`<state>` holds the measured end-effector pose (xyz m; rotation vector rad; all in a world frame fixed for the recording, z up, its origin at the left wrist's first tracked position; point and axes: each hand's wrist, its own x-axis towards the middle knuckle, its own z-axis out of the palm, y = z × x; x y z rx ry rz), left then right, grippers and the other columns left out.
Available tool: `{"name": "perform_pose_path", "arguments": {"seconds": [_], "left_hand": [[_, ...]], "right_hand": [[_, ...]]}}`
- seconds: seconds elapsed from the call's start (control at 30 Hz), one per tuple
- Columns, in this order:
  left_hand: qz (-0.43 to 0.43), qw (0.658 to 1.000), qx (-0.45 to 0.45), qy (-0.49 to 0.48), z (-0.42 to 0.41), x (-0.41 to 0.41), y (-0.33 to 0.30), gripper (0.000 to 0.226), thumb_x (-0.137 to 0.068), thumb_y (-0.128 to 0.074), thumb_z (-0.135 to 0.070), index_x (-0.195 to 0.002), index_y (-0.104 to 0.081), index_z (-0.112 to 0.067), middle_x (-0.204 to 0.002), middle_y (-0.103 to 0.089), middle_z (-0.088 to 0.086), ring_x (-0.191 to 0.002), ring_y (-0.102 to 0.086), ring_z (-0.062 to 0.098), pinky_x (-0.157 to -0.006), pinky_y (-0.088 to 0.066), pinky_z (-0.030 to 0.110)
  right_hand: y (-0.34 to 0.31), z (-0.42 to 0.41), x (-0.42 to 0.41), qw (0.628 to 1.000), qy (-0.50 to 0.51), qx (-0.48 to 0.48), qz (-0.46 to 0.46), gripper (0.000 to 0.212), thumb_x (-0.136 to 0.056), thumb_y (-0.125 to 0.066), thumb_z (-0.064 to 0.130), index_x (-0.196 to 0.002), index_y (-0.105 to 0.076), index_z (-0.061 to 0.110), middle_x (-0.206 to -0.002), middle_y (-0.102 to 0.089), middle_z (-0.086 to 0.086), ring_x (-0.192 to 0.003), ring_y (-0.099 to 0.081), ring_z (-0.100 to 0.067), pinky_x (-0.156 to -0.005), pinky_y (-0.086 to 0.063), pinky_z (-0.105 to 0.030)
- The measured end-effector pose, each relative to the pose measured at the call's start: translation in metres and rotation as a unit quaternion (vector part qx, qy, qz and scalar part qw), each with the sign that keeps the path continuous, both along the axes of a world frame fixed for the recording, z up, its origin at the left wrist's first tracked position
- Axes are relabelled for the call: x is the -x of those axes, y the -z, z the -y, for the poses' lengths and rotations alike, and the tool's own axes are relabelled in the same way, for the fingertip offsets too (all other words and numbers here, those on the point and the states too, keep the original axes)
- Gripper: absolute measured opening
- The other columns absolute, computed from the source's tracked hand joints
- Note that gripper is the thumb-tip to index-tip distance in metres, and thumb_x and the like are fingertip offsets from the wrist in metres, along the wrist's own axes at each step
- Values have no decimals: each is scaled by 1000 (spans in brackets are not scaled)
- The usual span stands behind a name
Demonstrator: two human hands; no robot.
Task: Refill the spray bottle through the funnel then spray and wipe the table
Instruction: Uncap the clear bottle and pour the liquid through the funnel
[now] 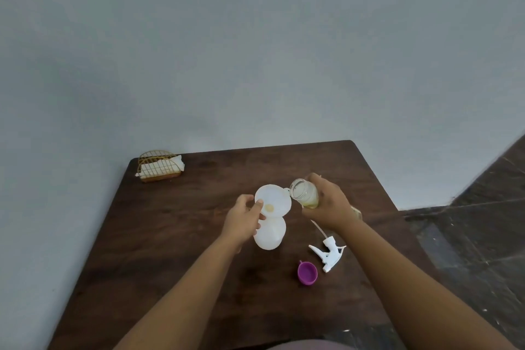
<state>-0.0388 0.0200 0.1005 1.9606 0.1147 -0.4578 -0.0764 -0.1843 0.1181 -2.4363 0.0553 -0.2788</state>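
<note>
A white spray bottle (270, 236) stands on the dark wooden table (176, 236) with a white funnel (277, 197) seated in its neck. A little yellowish liquid lies at the funnel's bottom. My left hand (245, 217) holds the funnel's near rim, thumb on the edge. My right hand (329, 203) grips a clear glass jar (304, 193) tilted toward the funnel, its mouth beside the funnel's right rim, yellowish liquid low inside. The white trigger sprayer head (326, 254) with its dip tube lies on the table to the right of the bottle.
A purple cap (307, 273) lies in front of the sprayer head. A gold wire holder with white napkins (159, 165) sits at the table's far left corner against the grey wall. Dark tiled floor (468, 236) lies beyond the table's right edge.
</note>
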Motion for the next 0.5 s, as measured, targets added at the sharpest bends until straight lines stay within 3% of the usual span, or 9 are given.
{"name": "perform_pose_path", "arguments": {"seconds": [0.2, 0.5], "left_hand": [[21, 999, -5, -37, 4, 1, 2, 26, -98, -52, -28, -124, -52, -23, -101, -68, 0, -76, -65, 14, -66, -54, 28], [34, 996, 31, -76, 10, 5, 8, 23, -99, -51, -25, -121, -58, -24, -91, -70, -1, -70, -63, 13, -65, -54, 28]], "right_hand": [[4, 13, -25, 996, -63, 65, 9, 39, -57, -71, 15, -87, -47, 20, -76, -55, 6, -67, -51, -16, -58, -36, -27], [3, 17, -49, 984, -109, 140, 0, 48, -60, -71, 12, -103, -50, 16, -91, -57, 1, -80, -52, -21, -70, -35, -32]]}}
